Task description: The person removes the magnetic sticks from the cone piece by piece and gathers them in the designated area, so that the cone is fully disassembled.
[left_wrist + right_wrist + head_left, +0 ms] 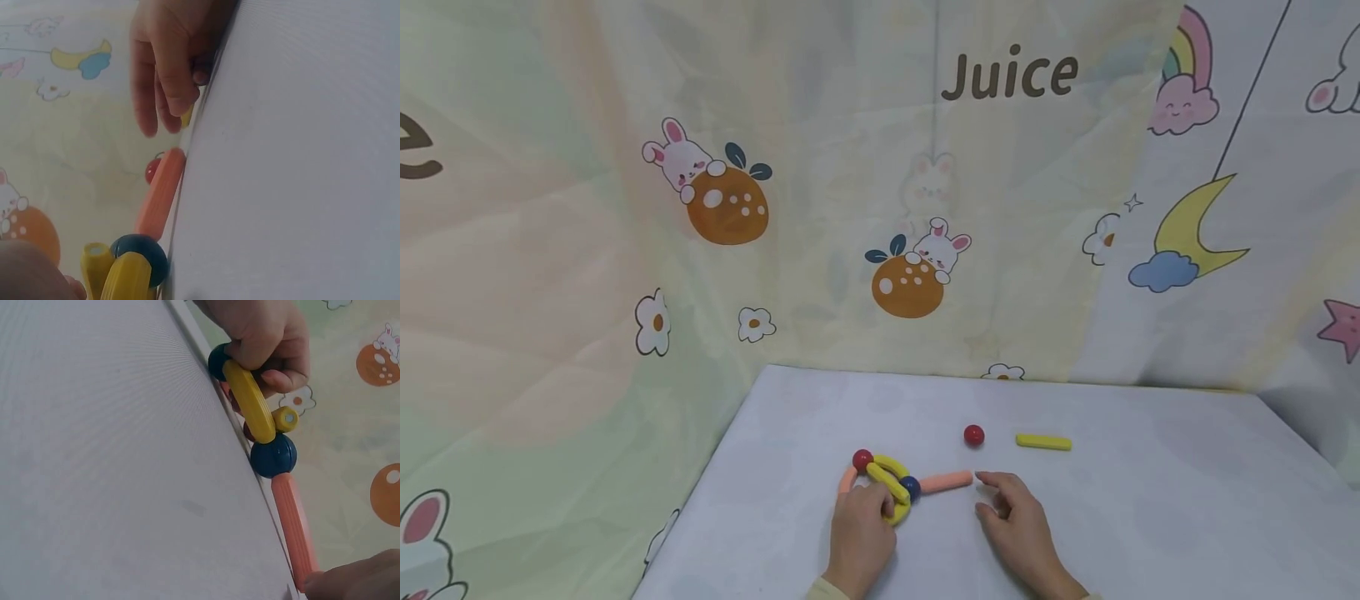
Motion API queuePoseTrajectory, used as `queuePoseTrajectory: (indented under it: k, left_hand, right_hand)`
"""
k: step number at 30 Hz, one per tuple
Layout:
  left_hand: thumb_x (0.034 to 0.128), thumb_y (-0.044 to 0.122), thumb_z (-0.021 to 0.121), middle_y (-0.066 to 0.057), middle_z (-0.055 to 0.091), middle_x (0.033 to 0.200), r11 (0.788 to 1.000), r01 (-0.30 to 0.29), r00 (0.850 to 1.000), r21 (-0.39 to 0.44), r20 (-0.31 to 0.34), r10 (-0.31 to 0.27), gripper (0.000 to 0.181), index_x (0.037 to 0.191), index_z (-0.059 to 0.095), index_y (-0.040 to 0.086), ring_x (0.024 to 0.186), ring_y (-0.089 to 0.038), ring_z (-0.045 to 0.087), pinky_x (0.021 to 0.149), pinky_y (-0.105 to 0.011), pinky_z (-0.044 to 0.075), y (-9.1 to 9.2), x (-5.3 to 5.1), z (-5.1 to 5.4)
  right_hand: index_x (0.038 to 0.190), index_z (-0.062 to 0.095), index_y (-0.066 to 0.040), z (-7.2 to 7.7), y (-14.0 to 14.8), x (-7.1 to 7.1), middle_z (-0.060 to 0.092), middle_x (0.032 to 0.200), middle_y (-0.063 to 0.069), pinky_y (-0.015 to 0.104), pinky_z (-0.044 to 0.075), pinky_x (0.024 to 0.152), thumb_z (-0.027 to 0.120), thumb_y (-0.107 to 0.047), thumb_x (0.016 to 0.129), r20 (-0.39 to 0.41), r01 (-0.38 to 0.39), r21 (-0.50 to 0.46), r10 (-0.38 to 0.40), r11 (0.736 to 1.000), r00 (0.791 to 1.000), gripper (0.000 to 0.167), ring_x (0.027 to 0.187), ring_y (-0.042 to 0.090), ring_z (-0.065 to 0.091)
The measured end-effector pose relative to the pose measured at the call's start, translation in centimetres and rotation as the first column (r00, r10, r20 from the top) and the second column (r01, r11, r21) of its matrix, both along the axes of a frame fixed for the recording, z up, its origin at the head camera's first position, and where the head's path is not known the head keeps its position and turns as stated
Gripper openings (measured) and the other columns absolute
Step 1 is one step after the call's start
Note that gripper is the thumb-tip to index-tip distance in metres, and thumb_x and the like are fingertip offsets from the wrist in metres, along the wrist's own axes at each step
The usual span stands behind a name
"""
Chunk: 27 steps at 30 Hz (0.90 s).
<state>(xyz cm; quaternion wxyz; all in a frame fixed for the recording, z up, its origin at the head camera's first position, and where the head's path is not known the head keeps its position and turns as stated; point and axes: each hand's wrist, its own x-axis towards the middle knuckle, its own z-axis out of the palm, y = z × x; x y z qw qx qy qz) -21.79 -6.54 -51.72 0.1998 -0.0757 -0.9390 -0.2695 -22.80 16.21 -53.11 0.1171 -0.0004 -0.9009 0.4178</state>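
A magnetic ball-and-stick toy lies on the table, joining curved yellow sticks (pixel 892 464), a red ball (pixel 862 460), a dark blue ball (pixel 910 487) and salmon-pink sticks. My left hand (pixel 862 533) grips its near side with curled fingers; in the right wrist view a second blue ball (pixel 217 361) shows beside that hand. From the central blue ball, a straight salmon-pink stick (pixel 946 482) points right. Close to the free end of this stick are the loosely bent fingers of my right hand (pixel 1018 529), holding nothing. The left fingertips are partly hidden.
A loose red ball (pixel 973 435) lies beyond the pink stick, and a straight yellow stick (pixel 1043 442) lies to its right. The white table (pixel 1150 500) meets a printed cloth backdrop (pixel 820 167) at its far edge.
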Motion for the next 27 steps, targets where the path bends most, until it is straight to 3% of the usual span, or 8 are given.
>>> queuePoseTrajectory:
  k: [6, 10, 16, 18, 22, 24, 27]
  left_hand:
    - [0.0547, -0.016, 0.061, 0.015, 0.040, 0.059, 0.999, 0.039, 0.999, -0.005, -0.027, -0.040, 0.042, 0.063, 0.049, 0.024, 0.060, -0.006, 0.037, 0.073, -0.032, 0.038, -0.7, -0.3, 0.1]
    - [0.0542, -0.020, 0.056, 0.014, 0.041, 0.060, 0.998, 0.060, 0.998, 0.018, -0.036, -0.059, 0.044, 0.061, 0.049, 0.023, 0.065, -0.007, 0.041, 0.086, -0.041, 0.041, -1.4, -0.6, 0.2]
    - [0.0640, -0.016, 0.057, 0.015, 0.048, 0.069, 0.998, 0.018, 0.998, 0.065, -0.056, -0.014, 0.039, 0.071, 0.054, 0.023, 0.078, -0.008, 0.050, 0.090, -0.042, 0.044, -1.8, -0.8, 0.1]
    - [0.0707, -0.009, 0.059, 0.015, 0.054, 0.077, 0.995, 0.043, 0.995, 0.086, -0.090, -0.035, 0.033, 0.079, 0.057, 0.022, 0.087, -0.009, 0.054, 0.092, -0.043, 0.044, -1.6, -0.7, 0.2]
    - [0.0820, 0.012, 0.069, 0.011, 0.064, 0.095, 0.991, 0.133, 0.978, 0.002, -0.161, -0.131, 0.014, 0.093, 0.067, 0.020, 0.105, -0.015, 0.053, 0.095, -0.047, 0.040, -0.9, -0.4, 0.1]
    - [0.0826, 0.023, 0.075, 0.010, 0.065, 0.101, 0.987, 0.146, 0.977, -0.069, -0.145, -0.154, 0.016, 0.098, 0.070, 0.020, 0.110, -0.017, 0.049, 0.098, -0.049, 0.037, -0.6, -0.3, 0.1]
    - [0.0792, 0.027, 0.081, 0.010, 0.066, 0.104, 0.983, 0.129, 0.985, -0.131, -0.094, -0.142, 0.024, 0.101, 0.073, 0.021, 0.113, -0.019, 0.046, 0.099, -0.050, 0.034, -0.4, -0.2, -0.1]
  right_hand:
    - [0.124, 0.066, -0.019, -0.1, 0.0, 0.2, 0.064, 0.117, -0.006, 0.023, 0.050, 0.073, 0.077, -0.002, 0.079, -0.029, -0.040, 0.053, 0.042, 0.998, 0.999, 0.050, 0.086, 0.008, 0.055]
    - [0.111, 0.070, -0.024, 0.0, -0.1, 0.3, 0.065, 0.105, -0.013, 0.025, 0.050, 0.076, 0.078, -0.006, 0.079, -0.012, -0.070, 0.073, 0.071, 0.995, 0.997, 0.037, 0.087, 0.005, 0.056]
    - [0.095, 0.070, -0.032, 0.0, -0.1, 0.5, 0.059, 0.090, -0.024, 0.027, 0.048, 0.081, 0.080, -0.015, 0.080, -0.003, -0.159, 0.096, 0.160, 0.983, 0.987, 0.025, 0.086, -0.001, 0.056]
    - [0.094, 0.070, -0.034, -0.1, 0.0, 0.7, 0.060, 0.089, -0.027, 0.027, 0.047, 0.081, 0.080, -0.019, 0.080, -0.014, -0.213, 0.099, 0.215, 0.972, 0.977, 0.024, 0.087, -0.003, 0.057]
    - [0.096, 0.070, -0.036, 0.0, 0.1, 0.9, 0.062, 0.091, -0.027, 0.027, 0.044, 0.079, 0.079, -0.030, 0.081, -0.014, -0.322, 0.093, 0.325, 0.942, 0.946, 0.019, 0.087, -0.003, 0.057]
    - [0.096, 0.070, -0.036, 0.2, 0.1, 0.9, 0.063, 0.091, -0.027, 0.026, 0.043, 0.078, 0.079, -0.034, 0.081, 0.002, -0.350, 0.085, 0.351, 0.933, 0.937, 0.017, 0.086, -0.003, 0.057]
    - [0.096, 0.071, -0.036, 0.3, 0.0, 0.9, 0.063, 0.091, -0.026, 0.024, 0.044, 0.076, 0.078, -0.036, 0.082, 0.009, -0.365, 0.082, 0.365, 0.927, 0.931, 0.016, 0.085, -0.002, 0.057]
